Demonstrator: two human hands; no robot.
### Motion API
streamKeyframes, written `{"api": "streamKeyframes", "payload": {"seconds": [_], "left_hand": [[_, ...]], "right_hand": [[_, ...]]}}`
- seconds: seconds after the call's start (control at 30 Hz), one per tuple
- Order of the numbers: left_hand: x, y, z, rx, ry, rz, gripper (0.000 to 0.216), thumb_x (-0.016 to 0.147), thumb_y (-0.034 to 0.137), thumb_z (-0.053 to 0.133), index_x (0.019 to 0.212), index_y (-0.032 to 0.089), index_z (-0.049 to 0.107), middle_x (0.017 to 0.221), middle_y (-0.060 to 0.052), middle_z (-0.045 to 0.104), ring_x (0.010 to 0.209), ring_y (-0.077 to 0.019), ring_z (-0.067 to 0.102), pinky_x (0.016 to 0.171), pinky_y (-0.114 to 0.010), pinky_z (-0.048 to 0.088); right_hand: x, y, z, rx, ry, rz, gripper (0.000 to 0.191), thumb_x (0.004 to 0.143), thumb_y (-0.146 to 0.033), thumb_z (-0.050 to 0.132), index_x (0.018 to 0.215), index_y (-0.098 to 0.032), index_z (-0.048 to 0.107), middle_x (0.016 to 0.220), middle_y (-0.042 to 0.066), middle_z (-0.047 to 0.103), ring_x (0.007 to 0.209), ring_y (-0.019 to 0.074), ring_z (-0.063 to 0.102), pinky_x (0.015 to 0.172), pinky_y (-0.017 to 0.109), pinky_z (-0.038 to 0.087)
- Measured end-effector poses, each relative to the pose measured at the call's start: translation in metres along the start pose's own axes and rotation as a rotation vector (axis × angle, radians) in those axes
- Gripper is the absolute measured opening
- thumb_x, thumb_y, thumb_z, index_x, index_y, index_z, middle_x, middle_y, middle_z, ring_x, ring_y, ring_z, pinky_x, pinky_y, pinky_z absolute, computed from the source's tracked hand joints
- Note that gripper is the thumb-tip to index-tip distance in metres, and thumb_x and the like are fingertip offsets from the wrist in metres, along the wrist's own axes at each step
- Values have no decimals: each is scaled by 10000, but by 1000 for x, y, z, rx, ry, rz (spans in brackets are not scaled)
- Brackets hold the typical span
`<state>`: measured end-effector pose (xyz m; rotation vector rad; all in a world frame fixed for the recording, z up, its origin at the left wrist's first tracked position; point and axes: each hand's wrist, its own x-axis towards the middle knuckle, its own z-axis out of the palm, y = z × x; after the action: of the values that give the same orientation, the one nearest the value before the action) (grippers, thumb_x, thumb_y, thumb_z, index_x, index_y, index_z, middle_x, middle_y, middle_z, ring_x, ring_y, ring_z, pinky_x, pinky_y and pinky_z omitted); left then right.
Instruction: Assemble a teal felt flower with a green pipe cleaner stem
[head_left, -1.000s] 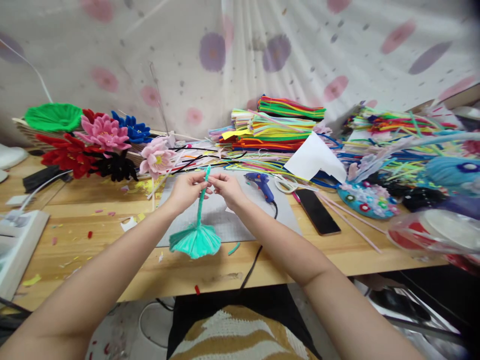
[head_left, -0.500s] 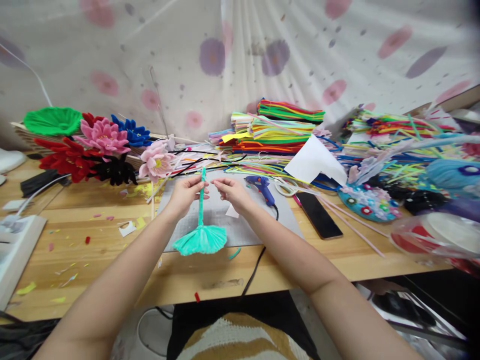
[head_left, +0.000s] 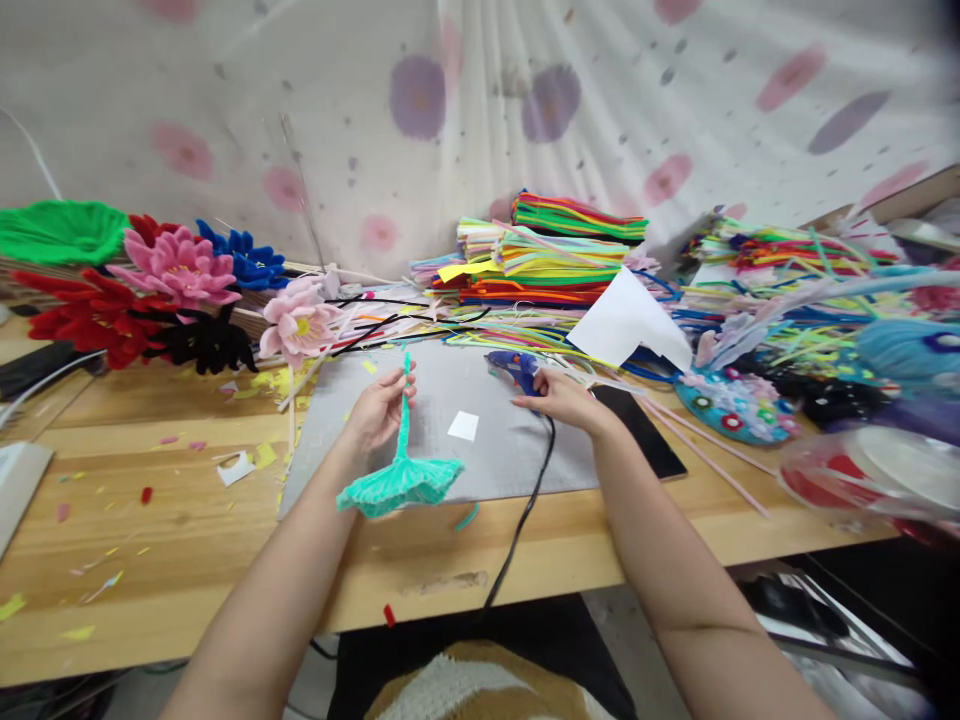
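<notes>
My left hand [head_left: 381,408] pinches the thin stem of a teal pipe-cleaner flower [head_left: 400,480], whose fanned head hangs downward over the grey mat [head_left: 487,440]. My right hand [head_left: 564,397] has reached to the right and rests on the handle of the blue glue gun [head_left: 513,366], fingers curled over it. The gun's black cord [head_left: 525,510] runs toward me across the mat and off the table edge. A small white square [head_left: 463,426] lies on the mat between my hands.
Finished pipe-cleaner flowers [head_left: 172,290] in red, pink, blue and black lie at the left. Stacks of coloured pipe cleaners [head_left: 555,250] fill the back. A black phone [head_left: 645,440], white paper [head_left: 626,315] and scissors lie to the right. Scraps dot the wooden table [head_left: 150,520].
My right hand let go of the teal stem and moved right to the glue gun. My left hand kept the flower, and the view shifted slightly to the right.
</notes>
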<state>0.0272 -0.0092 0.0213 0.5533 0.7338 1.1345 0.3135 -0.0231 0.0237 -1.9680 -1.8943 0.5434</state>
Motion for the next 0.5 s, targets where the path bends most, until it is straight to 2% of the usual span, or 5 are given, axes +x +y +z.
{"api": "streamKeyframes", "payload": {"seconds": [0.13, 0.27, 0.37, 0.5], "left_hand": [[1, -8, -10, 16, -51, -29, 255, 712, 29, 566, 956, 79, 622, 721, -8, 557, 501, -33, 494, 435, -139, 454], [2, -9, -12, 90, -54, -7, 270, 686, 54, 605, 952, 93, 630, 729, -8, 568, 507, -39, 500, 427, -146, 444], [2, -9, -12, 136, -30, 6, 241, 666, 84, 634, 906, 99, 638, 738, -11, 579, 515, -43, 502, 433, -154, 436], [2, -12, -15, 195, -9, 36, 222, 629, 124, 671, 848, 107, 639, 740, -9, 587, 529, -49, 503, 449, -166, 427]], "right_hand": [[13, -5, 29, 50, 128, 61, 396, 635, -537, 602, 772, -177, 513, 711, 32, 567, 638, 151, 499, 571, 254, 354], [23, -11, 41, 73, 193, 89, 421, 604, -520, 631, 802, -160, 542, 782, 71, 596, 716, 191, 534, 626, 285, 387], [35, -15, 48, 191, 156, 70, 432, 626, -503, 616, 876, -153, 578, 846, 83, 619, 751, 197, 551, 648, 292, 398], [40, -23, 53, 454, 203, 137, 463, 658, -531, 571, 911, -144, 604, 786, 70, 619, 708, 179, 550, 621, 288, 398]]}}
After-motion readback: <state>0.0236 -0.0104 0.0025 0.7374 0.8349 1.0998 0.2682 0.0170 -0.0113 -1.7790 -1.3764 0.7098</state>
